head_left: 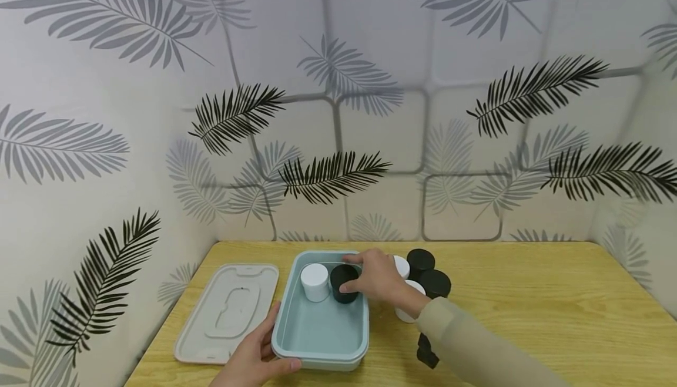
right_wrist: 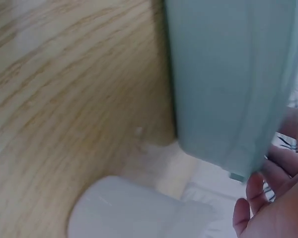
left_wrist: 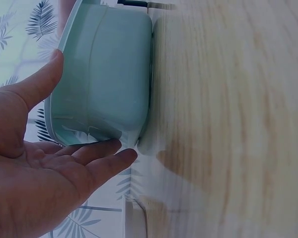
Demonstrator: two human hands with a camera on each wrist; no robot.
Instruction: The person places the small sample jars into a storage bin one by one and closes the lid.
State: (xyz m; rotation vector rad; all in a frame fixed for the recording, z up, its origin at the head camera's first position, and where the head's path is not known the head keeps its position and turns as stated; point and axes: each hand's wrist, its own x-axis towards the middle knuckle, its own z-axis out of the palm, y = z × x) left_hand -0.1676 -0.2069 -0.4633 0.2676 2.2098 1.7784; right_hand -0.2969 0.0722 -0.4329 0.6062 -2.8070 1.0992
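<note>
A light blue-green plastic box [head_left: 322, 334] stands on the table, with a white jar [head_left: 315, 281] and a black jar [head_left: 344, 293] side by side at its far end. My right hand [head_left: 378, 275] reaches over the box's right rim and holds the black jar, thumb in front and index finger behind. In the right wrist view, its other fingers [right_wrist: 256, 198] hang outside the box wall. My left hand [head_left: 254, 352] steadies the near left corner, thumb at the front rim and fairly straight fingers [left_wrist: 109, 163] along the side.
A pale lid [head_left: 233, 316] lies flat left of the box. Right of it stand white jars [head_left: 406, 310] and black jars [head_left: 435, 283], close together. A dark object [head_left: 426, 354] shows partly beside my right sleeve. A leaf-patterned wall [head_left: 370, 199] rises behind the wooden table [head_left: 555, 316].
</note>
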